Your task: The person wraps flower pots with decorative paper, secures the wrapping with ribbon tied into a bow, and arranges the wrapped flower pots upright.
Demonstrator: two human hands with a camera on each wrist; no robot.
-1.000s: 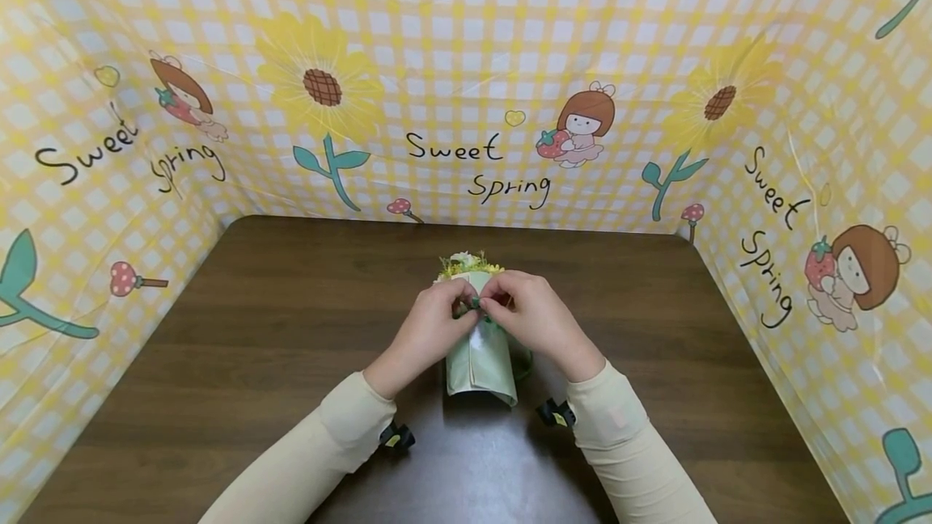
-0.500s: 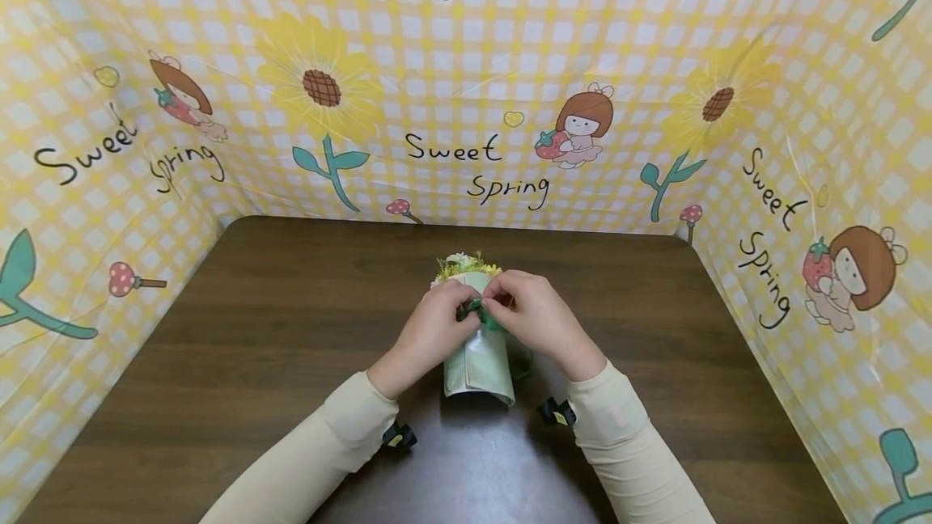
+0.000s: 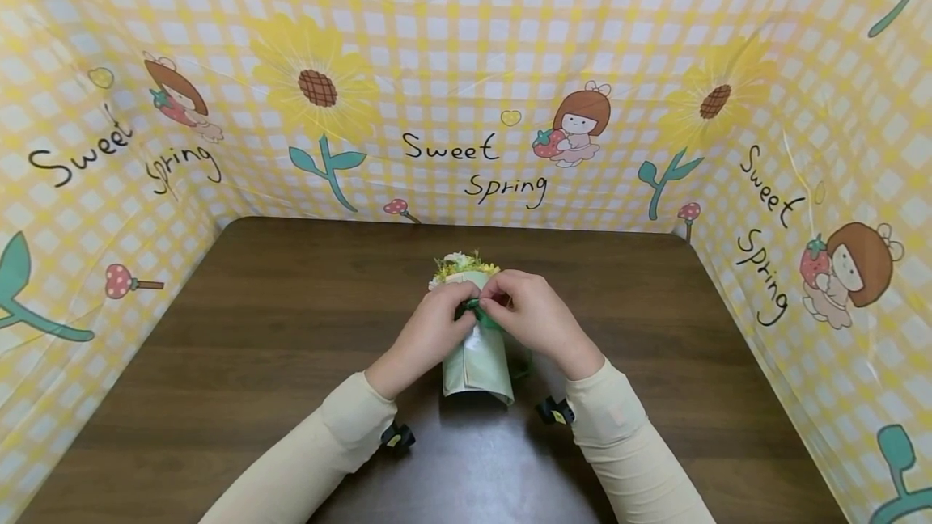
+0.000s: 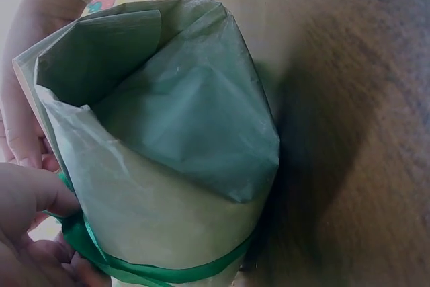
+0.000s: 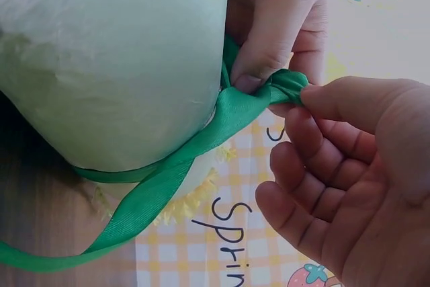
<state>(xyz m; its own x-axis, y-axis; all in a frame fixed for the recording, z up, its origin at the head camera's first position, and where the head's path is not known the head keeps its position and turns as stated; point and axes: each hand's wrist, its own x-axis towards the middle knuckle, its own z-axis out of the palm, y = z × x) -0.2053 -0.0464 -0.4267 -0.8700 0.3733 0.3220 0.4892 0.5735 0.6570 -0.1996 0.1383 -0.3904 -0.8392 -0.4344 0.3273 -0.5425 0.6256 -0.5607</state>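
Note:
A bouquet wrapped in pale green paper (image 3: 476,366) lies on the table, its white and yellow flowers (image 3: 462,265) toward the back. Around the wrapping runs a green satin ribbon (image 5: 228,115), gathered at the top between both hands. My left hand (image 3: 437,330) pinches the ribbon with thumb and finger against the paper. Just to its right, my right hand (image 3: 539,318) pinches a bunched piece of the ribbon between thumb and index finger; its other fingers are loosely bent. In the left wrist view the open paper end (image 4: 188,112) shows, and the ribbon band crosses below.
Brown wooden table (image 3: 291,306) lies under the bouquet. A yellow checked cloth (image 3: 451,63) with printed flowers and figures rises at the back and both sides. One loose ribbon tail (image 5: 40,260) trails off beside the wrapping.
Both hands stay almost in place, still pinching the ribbon. More green ribbon shows between the fingers than a second ago. The bouquet sits very slightly further left in the head view.

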